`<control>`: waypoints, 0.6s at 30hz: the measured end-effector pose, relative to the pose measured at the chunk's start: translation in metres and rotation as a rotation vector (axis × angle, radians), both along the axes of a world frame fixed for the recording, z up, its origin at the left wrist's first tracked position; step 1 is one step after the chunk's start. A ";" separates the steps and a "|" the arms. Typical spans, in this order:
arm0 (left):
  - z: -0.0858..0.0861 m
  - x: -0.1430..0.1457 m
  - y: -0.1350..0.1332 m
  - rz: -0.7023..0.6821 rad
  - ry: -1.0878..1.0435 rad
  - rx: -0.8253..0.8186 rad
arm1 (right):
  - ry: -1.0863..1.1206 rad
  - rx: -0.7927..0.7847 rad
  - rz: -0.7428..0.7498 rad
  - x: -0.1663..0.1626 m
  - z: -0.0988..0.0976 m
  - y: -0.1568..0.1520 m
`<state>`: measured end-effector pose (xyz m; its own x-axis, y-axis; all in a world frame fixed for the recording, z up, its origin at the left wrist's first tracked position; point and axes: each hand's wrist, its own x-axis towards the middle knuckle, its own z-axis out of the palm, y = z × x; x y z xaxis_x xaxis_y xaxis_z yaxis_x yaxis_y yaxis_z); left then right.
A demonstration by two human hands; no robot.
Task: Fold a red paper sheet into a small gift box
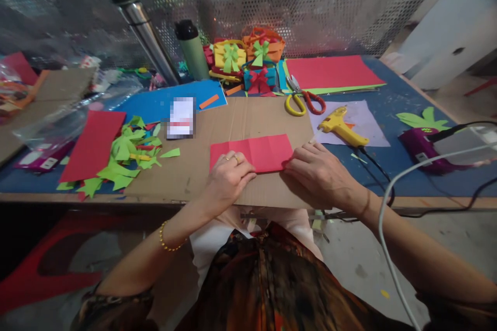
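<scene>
A folded strip of red paper (264, 152) with crease lines lies on a cardboard sheet (202, 181) in front of me. My left hand (231, 173) presses on its left part, fingers curled together against the lower edge. At the right end, my right hand (316, 170) has its fingers closed at the paper's corner; the fingertips are partly hidden. Just beyond that hand, a yellow glue gun (341, 126) rests on a lilac sheet (373, 124). Scissors (301, 98) with one yellow and one red handle lie at the cardboard's far edge.
Green paper scraps (124, 152) and a red sheet (93, 139) lie at left. Small paper baskets with bows (231, 57) stand at the back beside a green bottle (192, 49) and a steel flask (145, 36). A white cable (392, 248) crosses over my right forearm.
</scene>
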<state>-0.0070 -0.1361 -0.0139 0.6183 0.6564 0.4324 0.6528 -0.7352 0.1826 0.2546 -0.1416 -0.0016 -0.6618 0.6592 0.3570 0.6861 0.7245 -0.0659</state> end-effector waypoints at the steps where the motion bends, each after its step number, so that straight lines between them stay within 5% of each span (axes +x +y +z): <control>1: 0.001 -0.004 0.000 0.002 -0.041 -0.057 | 0.043 -0.037 0.008 0.003 -0.002 0.002; 9: 0.013 -0.008 0.004 0.105 0.023 -0.277 | 0.257 -0.348 -0.076 0.013 -0.009 0.020; 18: 0.026 0.005 0.022 0.155 0.162 -0.408 | 0.284 -0.388 -0.250 0.007 -0.008 0.021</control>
